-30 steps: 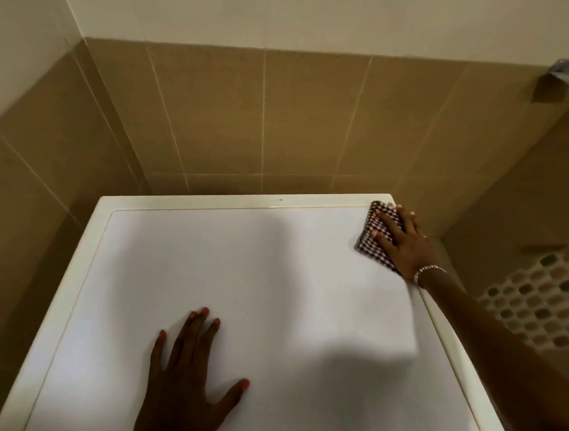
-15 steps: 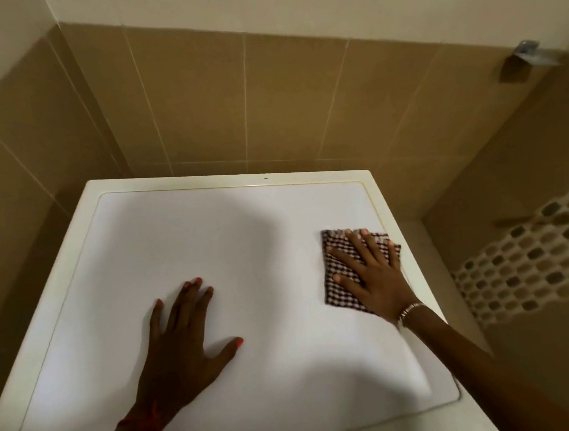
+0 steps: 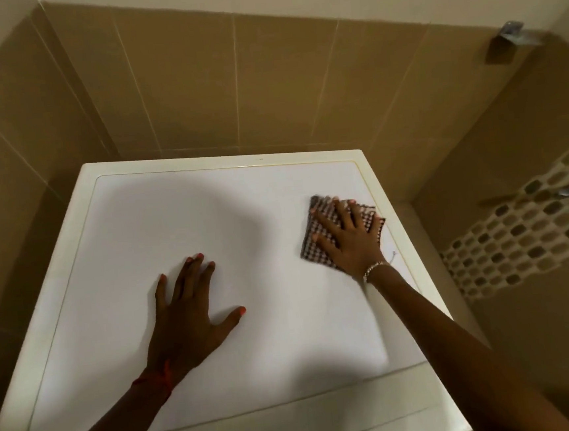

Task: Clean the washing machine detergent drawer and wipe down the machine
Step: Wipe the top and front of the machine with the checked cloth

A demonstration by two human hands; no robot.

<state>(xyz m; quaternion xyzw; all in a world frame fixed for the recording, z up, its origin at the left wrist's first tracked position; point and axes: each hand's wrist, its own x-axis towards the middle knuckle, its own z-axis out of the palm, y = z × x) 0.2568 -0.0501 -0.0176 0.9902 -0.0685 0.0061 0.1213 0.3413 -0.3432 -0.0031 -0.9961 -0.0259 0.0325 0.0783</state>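
Your right hand (image 3: 349, 239), fingers spread, pressed the checked cloth (image 3: 316, 236) flat on the washing machine's top (image 3: 173, 221) near its right edge, your left hand (image 3: 190, 313) splayed beside; the drawer wasn't visible.

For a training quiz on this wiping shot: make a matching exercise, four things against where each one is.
Things:
1 left hand
2 checked cloth
3 bracelet
4 metal fitting

Places:
a high on the wall
b under the right hand
c flat on the machine top
d round the right wrist

Pairs: 1-c, 2-b, 3-d, 4-a
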